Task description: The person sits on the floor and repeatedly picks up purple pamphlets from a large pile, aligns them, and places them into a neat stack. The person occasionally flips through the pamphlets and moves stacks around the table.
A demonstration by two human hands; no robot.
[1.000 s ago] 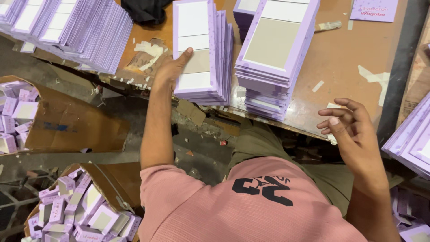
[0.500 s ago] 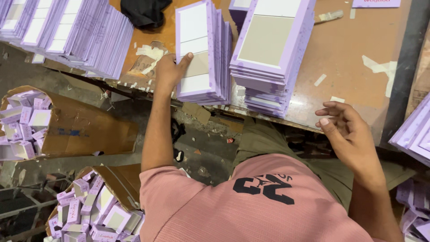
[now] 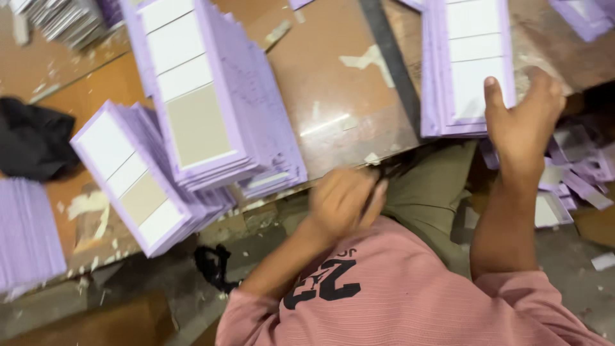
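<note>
My right hand (image 3: pixel 522 122) grips the near right corner of a stack of purple card sheets with white and grey panels (image 3: pixel 464 57), thumb lying on top, fingers around its edge. Blurred by motion, my left hand (image 3: pixel 346 205) hovers with curled fingers at the near edge of the brown table (image 3: pixel 349 96); whether it holds anything is unclear. To its left lies a tall fanned stack of the same sheets (image 3: pixel 205 96), with a lower stack (image 3: pixel 134 182) partly under it.
A black cloth (image 3: pixel 32 138) lies at the table's left. Another purple stack (image 3: pixel 25 237) sits at the far left edge. Loose purple and white offcuts (image 3: pixel 576 170) are heaped below my right hand. More sheets show at the top corners.
The view has swung right. My left hand left the stack it touched and dropped to the table edge. My right hand rose from mid-air and took hold of a stack on the right.
</note>
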